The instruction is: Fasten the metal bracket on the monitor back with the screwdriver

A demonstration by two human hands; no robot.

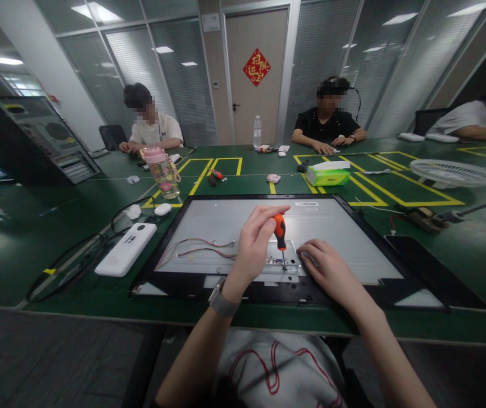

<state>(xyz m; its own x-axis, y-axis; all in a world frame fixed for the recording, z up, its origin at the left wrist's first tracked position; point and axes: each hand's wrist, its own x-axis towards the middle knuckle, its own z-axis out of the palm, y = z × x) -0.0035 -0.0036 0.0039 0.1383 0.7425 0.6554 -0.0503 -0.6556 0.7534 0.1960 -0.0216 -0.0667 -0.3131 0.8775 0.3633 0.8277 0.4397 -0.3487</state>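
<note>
A flat monitor panel (pixel 209 226) with a black frame lies face down before me. My left hand (pixel 255 242) is closed on the orange and black handle of a screwdriver (pixel 280 233). The screwdriver stands nearly upright, its tip down at a small circuit board (pixel 275 261) near the panel's lower middle. Whether the tip sits in a screw is too small to tell. Beside the board, my right hand (pixel 325 269) rests on the panel with its fingers loosely stretched out. Thin red and black wires (pixel 204 252) run left from the board area.
Left of the panel are a white power bank (pixel 126 249), a black cable (pixel 62 272) and a pink-lidded bottle (pixel 162 173). Behind stand a green tissue pack (pixel 328 174) and pliers (pixel 214 177). A black slab (pixel 434 266) lies right. Several people sit across the table.
</note>
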